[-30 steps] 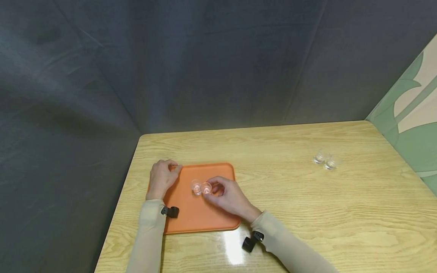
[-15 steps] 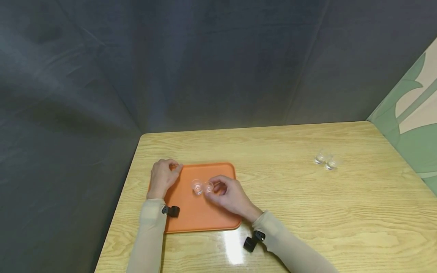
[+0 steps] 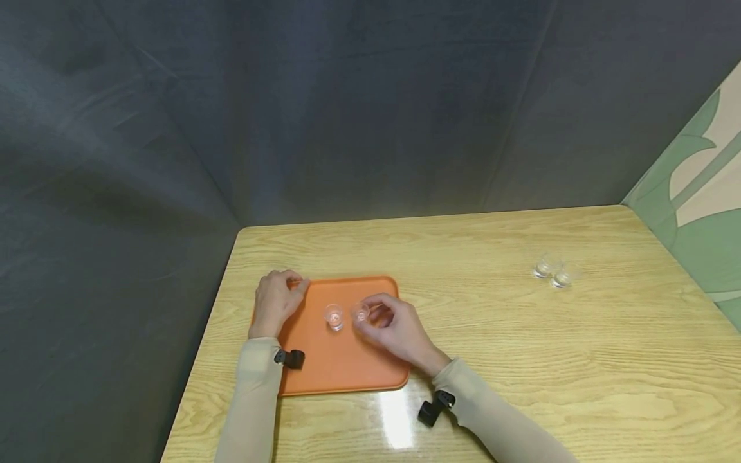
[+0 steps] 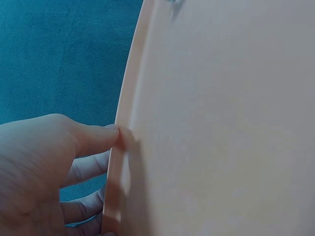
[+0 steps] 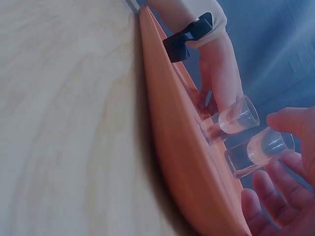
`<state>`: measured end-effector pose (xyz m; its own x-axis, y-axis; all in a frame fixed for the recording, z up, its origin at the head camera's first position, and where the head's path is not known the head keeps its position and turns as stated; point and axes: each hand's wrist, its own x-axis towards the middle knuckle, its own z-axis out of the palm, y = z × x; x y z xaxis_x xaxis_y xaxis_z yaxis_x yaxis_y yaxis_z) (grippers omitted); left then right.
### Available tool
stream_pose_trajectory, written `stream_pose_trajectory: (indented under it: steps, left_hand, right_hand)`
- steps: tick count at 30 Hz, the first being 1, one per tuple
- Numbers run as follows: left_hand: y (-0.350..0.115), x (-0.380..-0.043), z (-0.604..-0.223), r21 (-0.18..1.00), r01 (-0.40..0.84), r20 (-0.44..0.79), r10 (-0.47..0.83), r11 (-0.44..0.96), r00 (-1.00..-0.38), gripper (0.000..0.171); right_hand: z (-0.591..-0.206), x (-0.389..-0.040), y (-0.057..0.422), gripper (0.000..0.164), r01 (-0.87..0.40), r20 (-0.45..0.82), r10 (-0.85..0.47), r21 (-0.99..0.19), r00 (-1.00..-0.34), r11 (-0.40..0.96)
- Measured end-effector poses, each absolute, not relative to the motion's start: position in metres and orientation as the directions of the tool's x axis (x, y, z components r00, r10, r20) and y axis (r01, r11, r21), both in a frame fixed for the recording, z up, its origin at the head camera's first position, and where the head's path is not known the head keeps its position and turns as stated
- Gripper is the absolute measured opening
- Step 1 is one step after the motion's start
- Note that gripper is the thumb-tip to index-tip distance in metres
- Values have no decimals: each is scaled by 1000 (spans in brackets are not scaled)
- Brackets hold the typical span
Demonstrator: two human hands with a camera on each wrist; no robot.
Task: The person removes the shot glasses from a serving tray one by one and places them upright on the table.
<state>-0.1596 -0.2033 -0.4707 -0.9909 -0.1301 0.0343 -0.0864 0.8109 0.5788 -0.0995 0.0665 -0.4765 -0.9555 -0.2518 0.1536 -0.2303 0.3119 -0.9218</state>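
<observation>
An orange tray [image 3: 324,374] lies on the left part of the table. At its far left corner, my left hand [image 3: 273,303] holds the rim with the thumb and fingers; the left wrist view shows the thumb tip on the tray's edge [image 4: 129,105] and the other fingers along the outer side. My right hand [image 3: 401,329] pinches a clear shot glass [image 3: 360,313] near its top between thumb and fingers. This glass [image 5: 253,153] stands upright at the tray's surface. To its left a second shot glass [image 3: 334,317] stands apart from it on the tray.
Two more clear glasses [image 3: 551,270] stand close together at the back right of the wooden table [image 3: 480,276]. A dark curtain [image 3: 370,116] hangs behind the table and along its left side. Green-leaf patterned fabric [image 3: 700,193] borders the right.
My right hand has moved the shot glass rightward and slightly back along the tray, opening a gap between the two glasses. My left hand has stayed on the tray's corner.
</observation>
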Motion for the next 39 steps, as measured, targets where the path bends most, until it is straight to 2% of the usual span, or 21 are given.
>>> stream_pose_trajectory:
  steps: [8, 32, 39]
  left_hand:
    - [-204, -160, -472, 582, -83, 34, -126, 809, -992, 32]
    - [-202, -160, -471, 585, -95, 20, -131, 805, -991, 34]
    - [-202, -159, -471, 579, -96, 23, -133, 810, -991, 33]
  right_hand:
    - [-476, -100, 76, 33, -175, 121, -203, -945, -972, 277]
    - [-481, -105, 105, 33, -119, 104, -79, -971, -991, 209]
    - [-481, -107, 111, 31, -140, 131, -54, -965, -990, 223]
